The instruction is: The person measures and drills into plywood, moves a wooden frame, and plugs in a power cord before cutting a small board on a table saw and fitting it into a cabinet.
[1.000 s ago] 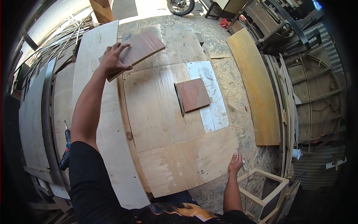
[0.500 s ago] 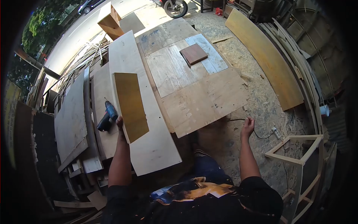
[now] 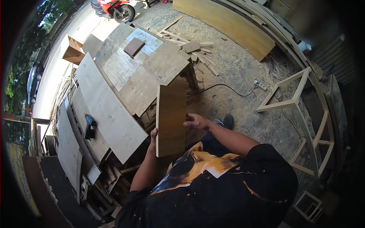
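Observation:
Between my two hands is a brown wooden board (image 3: pixel 171 121) with a pale edge, held upright in front of my body. My left hand (image 3: pixel 153 137) grips its left edge, thumb showing and the other fingers hidden behind it. On the opposite side my right hand (image 3: pixel 197 121) is closed on the right edge with thumb and fingers. Left of my hands, a cordless drill (image 3: pixel 89 127) lies on the plywood. A long pale plywood sheet (image 3: pixel 108 110) rests beside the worktable (image 3: pixel 152 72).
A small dark wooden block (image 3: pixel 134 47) sits on the worktable. To the right stands a wooden frame (image 3: pixel 294 100), near a power strip (image 3: pixel 260 84) with its cable on the floor. Wood scraps (image 3: pixel 203 57) lie beyond the table. A red motorcycle (image 3: pixel 114 8) is parked outside.
My view has turned to the right. The brown board has moved off the plywood and closer to my body, and my right hand, previously apart from it, now holds its right edge.

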Tool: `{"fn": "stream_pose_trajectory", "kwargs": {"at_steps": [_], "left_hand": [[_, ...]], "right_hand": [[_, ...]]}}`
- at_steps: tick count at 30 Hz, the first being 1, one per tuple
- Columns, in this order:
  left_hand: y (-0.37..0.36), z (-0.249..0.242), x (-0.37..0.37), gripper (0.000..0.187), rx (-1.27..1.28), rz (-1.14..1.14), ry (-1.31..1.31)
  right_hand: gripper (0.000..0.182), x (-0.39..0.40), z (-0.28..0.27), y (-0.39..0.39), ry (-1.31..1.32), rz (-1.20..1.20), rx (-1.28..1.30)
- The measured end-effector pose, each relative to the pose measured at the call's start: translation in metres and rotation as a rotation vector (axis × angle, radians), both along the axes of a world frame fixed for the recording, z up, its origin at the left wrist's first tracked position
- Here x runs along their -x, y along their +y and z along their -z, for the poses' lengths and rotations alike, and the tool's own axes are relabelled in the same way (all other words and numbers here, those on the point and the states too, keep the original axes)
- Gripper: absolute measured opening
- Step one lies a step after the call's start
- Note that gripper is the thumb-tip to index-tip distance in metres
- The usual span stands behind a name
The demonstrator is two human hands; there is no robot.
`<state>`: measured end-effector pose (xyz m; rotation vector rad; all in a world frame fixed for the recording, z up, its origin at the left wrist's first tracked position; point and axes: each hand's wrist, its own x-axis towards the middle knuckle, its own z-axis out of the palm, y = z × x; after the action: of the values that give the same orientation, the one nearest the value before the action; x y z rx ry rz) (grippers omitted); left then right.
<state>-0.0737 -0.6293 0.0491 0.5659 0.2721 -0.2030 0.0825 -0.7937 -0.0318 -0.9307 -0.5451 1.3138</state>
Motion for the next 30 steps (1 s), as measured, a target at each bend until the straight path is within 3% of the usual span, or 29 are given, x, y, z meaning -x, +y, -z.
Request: {"fn": "stream_pose_trajectory", "kwargs": {"at_steps": [1,3,4,5,6,9,11,14,18,23,26,30], "left_hand": [[-0.009,-0.003,-0.024,0.094,-0.002,0.010,-0.014],[-0.026,-0.005,-0.083,0.083,-0.298,0.137,0.134],[-0.029,0.007,-0.124,0.074,-0.390,0.282,0.068],[-0.040,0.025,-0.166,0.061,-0.323,0.370,-0.007],[-0.061,0.028,-0.211,0.055,-0.445,0.381,-0.116],[-0.111,0.043,-0.331,0.041,-0.737,0.595,-0.292],[-0.137,0.045,-0.386,0.035,-0.819,0.545,-0.217],[-0.124,0.055,-0.447,0.036,-0.799,0.252,-0.091],[-0.060,0.057,-0.488,0.039,-0.681,-0.300,0.157],[0.052,0.071,-0.528,0.037,-0.519,-0.911,0.305],[0.132,0.081,-0.546,0.032,-0.419,-1.182,0.360],[0.219,0.106,-0.567,0.027,-0.255,-1.499,0.494]], "right_hand": [[0.054,-0.017,-0.002,-0.017,-0.014,0.010,-0.002],[0.050,-0.049,-0.009,-0.056,0.085,0.318,0.039],[0.050,-0.069,-0.007,-0.078,0.064,0.308,0.041],[0.047,-0.086,-0.006,-0.102,0.188,0.519,-0.066],[0.044,-0.116,-0.008,-0.124,0.296,0.723,-0.186],[0.038,-0.197,0.001,-0.216,0.141,0.997,-0.148],[0.043,-0.241,0.000,-0.274,0.039,1.092,-0.066],[0.050,-0.298,-0.021,-0.326,0.001,1.197,-0.002],[0.050,-0.381,-0.023,-0.331,-0.039,1.245,0.056],[0.047,-0.485,-0.004,-0.270,-0.055,1.148,0.070],[0.043,-0.558,0.015,-0.227,0.022,1.020,0.052],[0.042,-0.657,0.023,-0.169,-0.039,1.024,0.175]]}}
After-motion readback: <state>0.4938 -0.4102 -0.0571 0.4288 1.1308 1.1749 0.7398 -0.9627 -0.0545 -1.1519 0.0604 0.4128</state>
